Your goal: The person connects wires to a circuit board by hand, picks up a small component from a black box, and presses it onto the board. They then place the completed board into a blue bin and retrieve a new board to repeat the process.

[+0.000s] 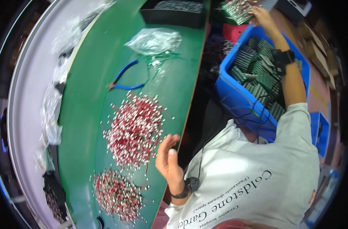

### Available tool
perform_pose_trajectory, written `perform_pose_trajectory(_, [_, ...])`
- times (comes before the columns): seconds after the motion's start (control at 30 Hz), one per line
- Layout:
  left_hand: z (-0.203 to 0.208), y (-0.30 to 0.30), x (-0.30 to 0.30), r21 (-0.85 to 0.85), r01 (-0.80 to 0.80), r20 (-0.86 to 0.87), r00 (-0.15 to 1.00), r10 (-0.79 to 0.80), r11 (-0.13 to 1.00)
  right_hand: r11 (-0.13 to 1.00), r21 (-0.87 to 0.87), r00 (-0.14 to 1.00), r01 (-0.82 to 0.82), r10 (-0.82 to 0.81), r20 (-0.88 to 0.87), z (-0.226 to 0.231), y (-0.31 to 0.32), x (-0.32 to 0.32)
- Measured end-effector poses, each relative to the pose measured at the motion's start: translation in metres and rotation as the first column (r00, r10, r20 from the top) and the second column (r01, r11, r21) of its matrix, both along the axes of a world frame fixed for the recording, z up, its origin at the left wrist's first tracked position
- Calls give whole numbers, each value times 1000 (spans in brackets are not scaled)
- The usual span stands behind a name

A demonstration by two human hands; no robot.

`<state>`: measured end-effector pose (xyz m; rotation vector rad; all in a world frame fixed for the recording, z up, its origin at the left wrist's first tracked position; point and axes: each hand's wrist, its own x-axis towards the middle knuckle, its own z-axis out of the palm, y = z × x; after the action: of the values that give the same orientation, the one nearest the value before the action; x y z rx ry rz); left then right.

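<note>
My left hand (pixel 168 162) hovers by the edge of the green work table, fingers loosely extended, thumb apart and nothing in it. Nearest to it is a large heap of short red wires with white ends (pixel 135 131). At the upper right, my right hand (pixel 260 17) reaches out beyond a blue plastic bin (pixel 228 88) and pinches the edge of a green panel (pixel 238 10) with rows of silvery parts, apparently a circuit board. Many similar green boards (pixel 264 78) lie piled in that bin. Both wrists wear dark bands.
A second wire heap (pixel 118 196) lies nearer the bottom. Blue-handled pliers (pixel 124 84), a clear plastic bag (pixel 155 41) and a black tray of small metallic pieces (pixel 172 21) rest on the green table (pixel 82 114). Cardboard pieces (pixel 315 49) and another blue bin (pixel 319 131) stand at right.
</note>
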<state>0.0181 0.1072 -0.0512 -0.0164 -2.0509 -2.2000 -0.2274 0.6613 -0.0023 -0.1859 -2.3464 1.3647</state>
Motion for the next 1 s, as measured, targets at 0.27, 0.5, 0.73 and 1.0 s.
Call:
perform_pose_trajectory(0.27, [-11, 2, 5, -92, -16, 45, 999, 20, 996, 946, 285, 900, 152, -252, 356, -45, -9, -18])
perform_pose_trajectory(0.5, [-15, 11, -2, -272, -109, 56, 990, 128, 956, 864, 465, 786, -194, -146, 600, -70, -12, -86])
perform_pose_trajectory(0.73, [-17, 12, -3, -424, -163, 6, 983, 182, 891, 741, 374, 544, -558, -14, 839, -61, -99, -131])
perform_pose_trajectory(1.0, [-18, 17, -4, -544, -165, -80, 986, 145, 823, 399, 179, 67, -899, -279, 958, -287, -65, -220])
